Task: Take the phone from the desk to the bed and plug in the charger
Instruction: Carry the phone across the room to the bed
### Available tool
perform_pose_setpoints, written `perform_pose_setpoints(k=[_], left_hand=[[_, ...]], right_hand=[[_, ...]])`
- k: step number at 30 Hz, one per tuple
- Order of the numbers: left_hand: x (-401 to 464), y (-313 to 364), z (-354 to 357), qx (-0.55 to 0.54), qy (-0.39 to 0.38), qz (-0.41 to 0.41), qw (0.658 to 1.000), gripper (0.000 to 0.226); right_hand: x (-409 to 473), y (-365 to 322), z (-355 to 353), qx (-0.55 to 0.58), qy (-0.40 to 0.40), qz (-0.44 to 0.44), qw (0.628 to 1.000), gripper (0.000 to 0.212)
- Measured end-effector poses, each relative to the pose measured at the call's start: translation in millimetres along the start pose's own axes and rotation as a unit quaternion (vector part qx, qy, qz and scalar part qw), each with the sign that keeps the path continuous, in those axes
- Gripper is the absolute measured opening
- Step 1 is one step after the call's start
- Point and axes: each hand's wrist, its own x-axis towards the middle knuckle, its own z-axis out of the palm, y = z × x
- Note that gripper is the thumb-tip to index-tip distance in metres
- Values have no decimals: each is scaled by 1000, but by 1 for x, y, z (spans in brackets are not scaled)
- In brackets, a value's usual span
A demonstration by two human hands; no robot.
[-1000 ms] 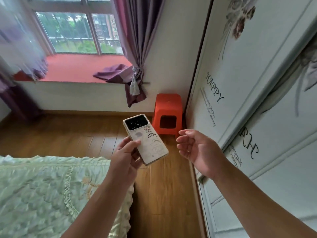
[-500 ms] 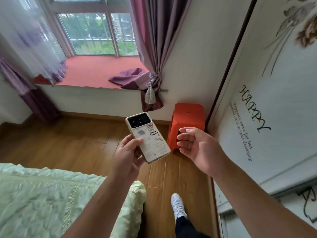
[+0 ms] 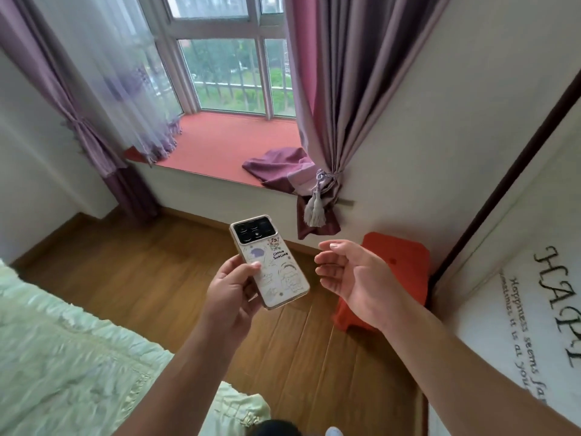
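Note:
My left hand [image 3: 232, 294] holds the phone [image 3: 276, 269] by its lower end, back side up, over the wooden floor. The phone has a white case with cartoon drawings and a black camera block at its far end. My right hand [image 3: 355, 278] hovers empty just right of the phone, fingers apart and curled toward it, not touching. The bed [image 3: 69, 357] with a pale green quilted cover fills the lower left, its corner below my left forearm. No charger or cable shows in view.
An orange plastic stool [image 3: 405, 272] stands on the floor behind my right hand, against the wall. A white wardrobe door [image 3: 518, 309] with lettering runs along the right. A red window seat [image 3: 226, 146] and purple curtains [image 3: 333, 105] lie ahead. My shoe [image 3: 334, 432] shows at the bottom edge.
The view has swung left and moved forward along the bed; the window and stool are nearer. Both hands keep the same pose, left holding the phone, right empty beside it.

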Motion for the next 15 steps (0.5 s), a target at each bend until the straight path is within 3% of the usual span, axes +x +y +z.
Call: perform_pose_setpoints(k=[7,15], left_hand=[[76,39,-2,-10,30,37,999,21],[216,87,-36,-69,71,23,995,21]], right_hand=[[98,-11,18,-13,-24,21,999,21],[256,-19,75,-77,-33,52,995,21]])
